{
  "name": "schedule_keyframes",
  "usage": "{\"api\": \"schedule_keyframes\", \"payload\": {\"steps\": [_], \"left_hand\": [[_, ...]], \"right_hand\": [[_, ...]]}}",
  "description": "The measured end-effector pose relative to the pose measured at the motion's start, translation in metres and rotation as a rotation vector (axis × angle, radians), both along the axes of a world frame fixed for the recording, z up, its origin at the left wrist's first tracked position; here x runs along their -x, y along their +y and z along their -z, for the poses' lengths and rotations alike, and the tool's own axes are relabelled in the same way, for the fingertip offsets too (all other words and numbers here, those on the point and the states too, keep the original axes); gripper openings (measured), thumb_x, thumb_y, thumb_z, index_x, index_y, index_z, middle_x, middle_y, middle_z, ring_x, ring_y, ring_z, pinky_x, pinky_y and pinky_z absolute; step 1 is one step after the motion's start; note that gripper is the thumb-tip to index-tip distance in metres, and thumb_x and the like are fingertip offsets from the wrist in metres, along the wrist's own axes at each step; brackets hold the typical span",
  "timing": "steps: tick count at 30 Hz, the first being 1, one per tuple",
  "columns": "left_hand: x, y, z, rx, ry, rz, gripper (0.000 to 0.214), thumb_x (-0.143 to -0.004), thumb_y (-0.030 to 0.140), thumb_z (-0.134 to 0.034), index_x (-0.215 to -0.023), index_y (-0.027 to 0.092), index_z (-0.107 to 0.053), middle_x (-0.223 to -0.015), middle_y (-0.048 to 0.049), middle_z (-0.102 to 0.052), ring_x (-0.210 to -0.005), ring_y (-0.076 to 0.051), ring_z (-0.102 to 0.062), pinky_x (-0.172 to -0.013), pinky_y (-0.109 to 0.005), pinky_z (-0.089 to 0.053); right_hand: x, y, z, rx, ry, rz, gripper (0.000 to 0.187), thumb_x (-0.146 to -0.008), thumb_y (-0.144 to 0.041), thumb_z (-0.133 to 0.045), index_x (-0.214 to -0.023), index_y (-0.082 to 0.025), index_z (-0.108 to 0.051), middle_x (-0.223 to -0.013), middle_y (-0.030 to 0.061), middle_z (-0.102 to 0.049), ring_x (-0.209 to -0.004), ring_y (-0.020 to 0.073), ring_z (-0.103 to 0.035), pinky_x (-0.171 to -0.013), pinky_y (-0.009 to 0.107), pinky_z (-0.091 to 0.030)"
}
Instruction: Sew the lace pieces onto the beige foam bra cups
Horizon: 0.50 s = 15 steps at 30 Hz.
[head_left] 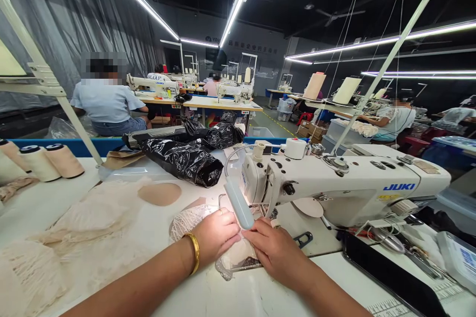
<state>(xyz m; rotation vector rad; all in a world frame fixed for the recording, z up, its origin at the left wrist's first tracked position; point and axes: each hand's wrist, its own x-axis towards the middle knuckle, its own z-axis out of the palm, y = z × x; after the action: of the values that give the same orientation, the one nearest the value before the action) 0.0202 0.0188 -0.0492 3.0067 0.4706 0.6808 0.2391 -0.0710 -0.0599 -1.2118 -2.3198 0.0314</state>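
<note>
A cream lace fabric piece [193, 219] with a rounded, cup-like part lies on the sewing machine bed. My left hand [217, 235], a gold bangle on its wrist, presses and grips the fabric with bent fingers. Close by on the right, my right hand [273, 247] pinches the same piece's edge, thumb and fingers together. Both hands are just in front of the white JUKI sewing machine [345, 183]. A lit lamp head [240, 205] on a flexible metal neck hangs over the fingertips, hiding the needle and part of the fabric.
Loose lace pieces [92, 218] and a beige oval pad [159, 193] lie to the left, near thread cones [64, 161]. Black plastic bags [182, 161] sit behind. On the right are a black tray [390, 275] and tools. Other people work at machines beyond.
</note>
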Motion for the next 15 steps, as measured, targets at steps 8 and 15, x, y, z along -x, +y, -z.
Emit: {"api": "schedule_keyframes", "payload": {"steps": [8,15], "left_hand": [[-0.002,0.009,0.003,0.046,0.003,0.017,0.028,-0.104,0.025,-0.045,-0.088,0.019,-0.067,-0.092,-0.0056,-0.070,-0.085,-0.023,-0.061,-0.080,-0.034,-0.048],[-0.001,0.011,0.001,0.064,0.030,0.017,0.028,-0.105,0.025,-0.046,-0.086,0.019,-0.067,-0.090,-0.0059,-0.070,-0.086,-0.024,-0.061,-0.079,-0.034,-0.048]], "right_hand": [[-0.001,-0.002,-0.001,0.016,-0.011,0.024,0.045,-0.086,0.003,-0.050,-0.119,-0.023,-0.063,-0.111,0.0071,-0.068,-0.089,0.0232,-0.059,-0.068,0.031,-0.045],[-0.001,-0.003,0.000,-0.005,-0.022,0.011,0.042,-0.088,0.003,-0.050,-0.118,-0.023,-0.065,-0.100,0.0061,-0.066,-0.087,0.0225,-0.058,-0.065,0.029,-0.040]]}}
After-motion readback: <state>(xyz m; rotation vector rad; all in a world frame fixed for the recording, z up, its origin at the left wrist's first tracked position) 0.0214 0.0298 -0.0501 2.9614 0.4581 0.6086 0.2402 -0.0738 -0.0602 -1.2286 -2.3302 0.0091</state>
